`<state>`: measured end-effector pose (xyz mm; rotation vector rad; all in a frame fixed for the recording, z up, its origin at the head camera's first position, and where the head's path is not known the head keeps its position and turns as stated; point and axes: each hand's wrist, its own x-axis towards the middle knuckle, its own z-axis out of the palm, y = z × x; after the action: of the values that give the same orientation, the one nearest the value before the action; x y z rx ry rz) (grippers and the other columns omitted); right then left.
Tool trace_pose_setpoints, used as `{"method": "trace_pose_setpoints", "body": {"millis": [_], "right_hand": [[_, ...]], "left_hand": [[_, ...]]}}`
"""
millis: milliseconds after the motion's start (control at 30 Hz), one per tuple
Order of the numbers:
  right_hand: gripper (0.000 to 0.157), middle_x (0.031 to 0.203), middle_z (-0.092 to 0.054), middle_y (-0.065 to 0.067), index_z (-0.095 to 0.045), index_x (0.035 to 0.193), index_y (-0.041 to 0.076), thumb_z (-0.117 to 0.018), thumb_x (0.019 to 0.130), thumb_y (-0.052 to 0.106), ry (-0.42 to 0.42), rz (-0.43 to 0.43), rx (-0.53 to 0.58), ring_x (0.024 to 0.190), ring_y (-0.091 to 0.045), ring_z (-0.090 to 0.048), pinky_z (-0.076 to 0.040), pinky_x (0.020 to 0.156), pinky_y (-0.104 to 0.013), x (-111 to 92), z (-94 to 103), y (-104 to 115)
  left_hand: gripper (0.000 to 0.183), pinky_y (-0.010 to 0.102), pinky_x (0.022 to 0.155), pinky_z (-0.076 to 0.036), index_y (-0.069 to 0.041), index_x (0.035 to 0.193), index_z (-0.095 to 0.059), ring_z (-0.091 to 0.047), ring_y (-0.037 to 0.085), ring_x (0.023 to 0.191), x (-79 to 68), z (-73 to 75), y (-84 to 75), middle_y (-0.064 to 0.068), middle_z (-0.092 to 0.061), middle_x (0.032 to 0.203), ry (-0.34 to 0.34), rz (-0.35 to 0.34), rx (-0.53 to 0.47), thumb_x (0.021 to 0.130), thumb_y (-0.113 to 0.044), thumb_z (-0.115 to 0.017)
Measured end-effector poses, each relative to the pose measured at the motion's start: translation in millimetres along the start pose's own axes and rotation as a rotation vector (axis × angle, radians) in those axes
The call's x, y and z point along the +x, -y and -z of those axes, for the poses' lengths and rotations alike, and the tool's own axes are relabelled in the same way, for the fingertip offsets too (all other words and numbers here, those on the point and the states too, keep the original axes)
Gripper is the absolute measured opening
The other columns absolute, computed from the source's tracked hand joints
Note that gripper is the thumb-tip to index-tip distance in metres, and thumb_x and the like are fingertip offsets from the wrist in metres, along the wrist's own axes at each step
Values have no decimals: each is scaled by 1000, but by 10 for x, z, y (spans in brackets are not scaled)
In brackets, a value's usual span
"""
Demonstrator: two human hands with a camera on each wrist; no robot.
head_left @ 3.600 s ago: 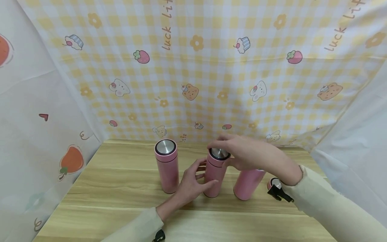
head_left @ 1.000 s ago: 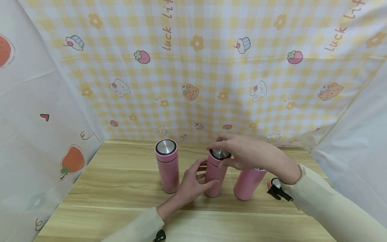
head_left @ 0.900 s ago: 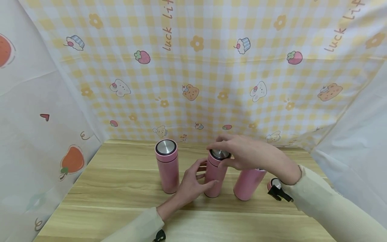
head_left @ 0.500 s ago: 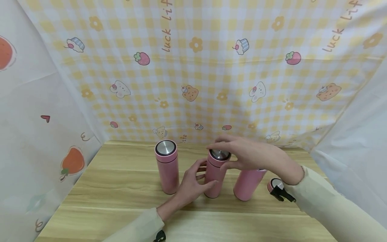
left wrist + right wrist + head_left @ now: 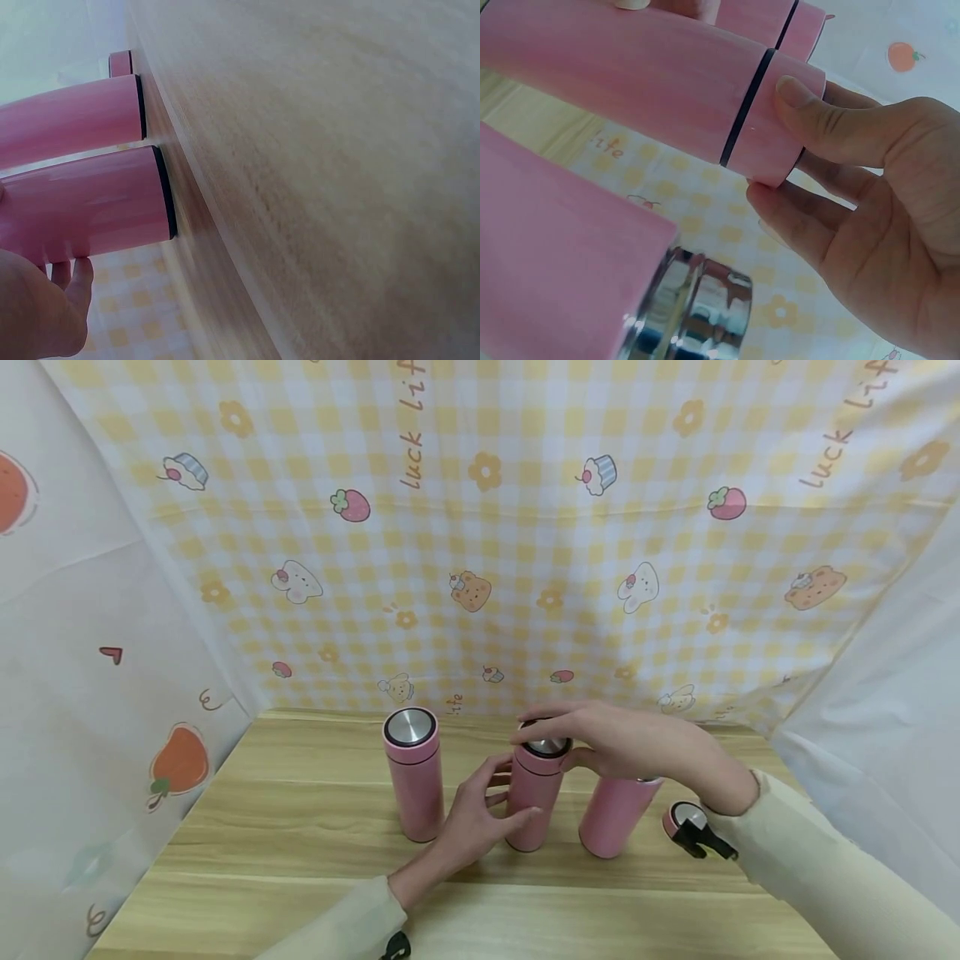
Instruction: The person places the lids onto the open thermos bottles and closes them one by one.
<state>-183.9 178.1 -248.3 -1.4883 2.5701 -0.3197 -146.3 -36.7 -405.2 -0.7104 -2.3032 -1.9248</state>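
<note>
The middle pink thermos point(image 5: 534, 797) stands upright on the table, its lid point(image 5: 772, 120) seated with a dark seam below. My left hand point(image 5: 474, 817) holds the body low down, fingers behind and thumb across the front; in the left wrist view the hand point(image 5: 41, 307) wraps the body point(image 5: 90, 202). From above, my right hand point(image 5: 630, 739) grips the lid. The right wrist view has its thumb on the near side and fingers point(image 5: 787, 217) on the other. Just right stands a lidless thermos point(image 5: 617, 818), its steel neck point(image 5: 712, 304) bare.
Another lidded pink thermos point(image 5: 415, 785) stands to the left. A loose lid point(image 5: 686, 817) lies right of the lidless thermos, partly behind a black strap point(image 5: 705, 839) at my right wrist. A checked cloth point(image 5: 480, 527) hangs behind the wooden table point(image 5: 300, 827).
My right hand has shifted round the lid; its thumb has moved from the front to the right side and the wrist slightly right. The left hand and bottles stay in place.
</note>
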Motion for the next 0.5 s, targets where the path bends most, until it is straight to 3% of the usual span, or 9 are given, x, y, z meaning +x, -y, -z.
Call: {"method": "trace_pose_setpoints", "body": {"millis": [500], "right_hand": [[59,146,-52,-7,-61,142,15,-74,89,-7,-1,-34,-58,111,-21,-65,-57,82,-30,43,1,62]], "left_hand": [[63,47,96,-53,-6,141,-50,-59,30,119,-11,1,-16,11,-57,135,0,5,-7,87,-3,-81]]}}
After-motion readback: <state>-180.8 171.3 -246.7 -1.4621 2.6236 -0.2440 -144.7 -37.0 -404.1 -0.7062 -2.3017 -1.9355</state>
